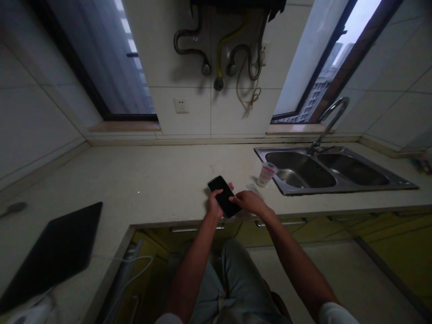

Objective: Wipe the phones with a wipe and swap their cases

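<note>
At the far left, a dark flat panel (60, 247) lay on the counter (168, 175), well apart from both hands, with a pale cable (143, 257) near it.

Further to the right was the left hand (214, 204). It was closed around the phone (224, 198), with the thumb laid across the dark face; the fingertips (231, 185) past the opposite long edge seemed to belong to this same hand, so I judged that it carried most of the hold. The phone was between the two hands, over the front part of the counter; whether its back touched the surface, I could not tell. Its long axis ran slantwise, from the far left end to the near right end. The right hand (249, 201) was on its right side, at the nearer half, and the thumb reached over the edge onto the face. The other fingers there were hidden, so I could not tell if this hand gripped or only touched. Neither hand was the nearer one, because both were in contact.

Next, a clear cup (266, 174) with red print stood just beside the sink (283, 189); its contents could not be made out. The left basin (300, 168) showed a pale gleam at its bottom, and the right basin (354, 168) was darker.
</note>
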A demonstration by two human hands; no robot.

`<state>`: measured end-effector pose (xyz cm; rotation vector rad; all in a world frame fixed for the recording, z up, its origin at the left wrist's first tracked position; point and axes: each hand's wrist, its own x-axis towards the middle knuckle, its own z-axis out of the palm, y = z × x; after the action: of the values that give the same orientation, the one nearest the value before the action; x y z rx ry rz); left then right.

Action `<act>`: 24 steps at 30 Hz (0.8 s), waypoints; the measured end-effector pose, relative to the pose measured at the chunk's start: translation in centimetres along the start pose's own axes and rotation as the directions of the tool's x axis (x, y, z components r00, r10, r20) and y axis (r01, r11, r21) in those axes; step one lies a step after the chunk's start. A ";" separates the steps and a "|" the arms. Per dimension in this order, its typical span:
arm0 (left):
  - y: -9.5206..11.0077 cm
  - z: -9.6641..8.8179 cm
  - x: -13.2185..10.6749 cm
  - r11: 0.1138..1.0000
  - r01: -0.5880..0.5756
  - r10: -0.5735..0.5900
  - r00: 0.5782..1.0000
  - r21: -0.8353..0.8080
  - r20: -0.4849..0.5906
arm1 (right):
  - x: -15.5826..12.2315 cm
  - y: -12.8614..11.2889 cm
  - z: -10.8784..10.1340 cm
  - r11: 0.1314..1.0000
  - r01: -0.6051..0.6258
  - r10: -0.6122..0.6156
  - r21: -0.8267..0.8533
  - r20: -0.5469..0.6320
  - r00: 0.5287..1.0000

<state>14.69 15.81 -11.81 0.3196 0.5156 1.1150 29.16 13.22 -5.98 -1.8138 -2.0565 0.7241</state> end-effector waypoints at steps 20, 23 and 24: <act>-2.3 0.5 1.1 0.890 -0.391 0.434 0.884 0.234 -0.174 | 2.1 1.9 3.1 0.916 0.049 0.087 0.399 -0.315 0.945; -2.0 0.2 1.1 0.903 -0.400 0.426 0.882 0.157 -0.201 | 1.5 1.9 2.8 0.853 0.123 0.005 0.507 -0.244 0.970; -1.8 0.2 1.0 0.907 -0.402 0.421 0.880 0.127 -0.218 | 1.2 2.1 2.8 0.805 0.133 -0.034 0.578 -0.180 0.983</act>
<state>16.53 15.99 -12.83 0.3749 0.7304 1.5642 29.21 14.06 -9.53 -1.3612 -1.5526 1.0151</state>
